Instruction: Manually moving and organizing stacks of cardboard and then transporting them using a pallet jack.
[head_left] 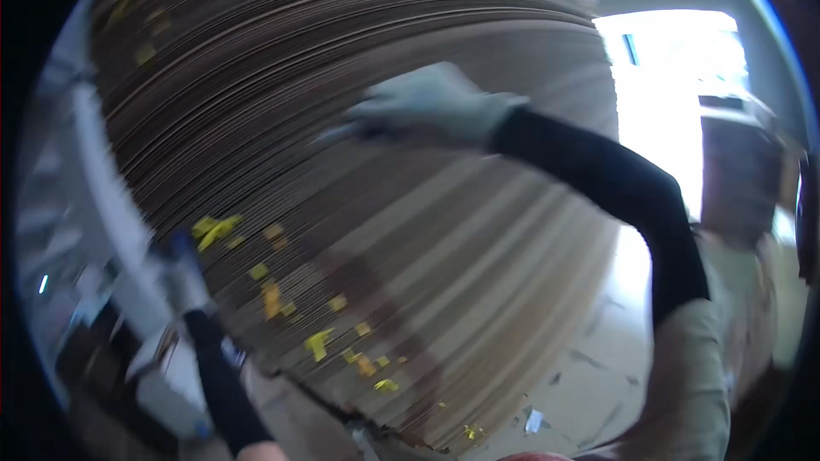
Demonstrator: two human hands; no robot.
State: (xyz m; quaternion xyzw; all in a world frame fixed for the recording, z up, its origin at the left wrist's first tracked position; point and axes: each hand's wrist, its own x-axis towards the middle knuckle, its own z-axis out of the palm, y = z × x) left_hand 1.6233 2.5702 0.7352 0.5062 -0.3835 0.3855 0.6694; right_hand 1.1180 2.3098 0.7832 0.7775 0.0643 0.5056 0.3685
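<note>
A tall stack of brown cardboard sheets (478,230) fills the middle of the view, its layered edges facing me. My right hand (431,102), in a pale work glove with a black sleeve behind it, is raised in front of the upper stack. Its fingers look curled, and a thin pale tip sticks out to their left; blur hides what that is. Low on the left, my left hand (181,277) in a greyish glove is beside the stack's left edge. A dark blue patch shows at its fingers, which are smeared by motion.
Yellow and orange scraps (318,343) cling to the stack's lower left edges. A white upright structure (107,179) stands along the left. Paper bits (534,421) lie on the floor at lower right. A brown box-like stack (741,172) stands near a bright opening (658,77).
</note>
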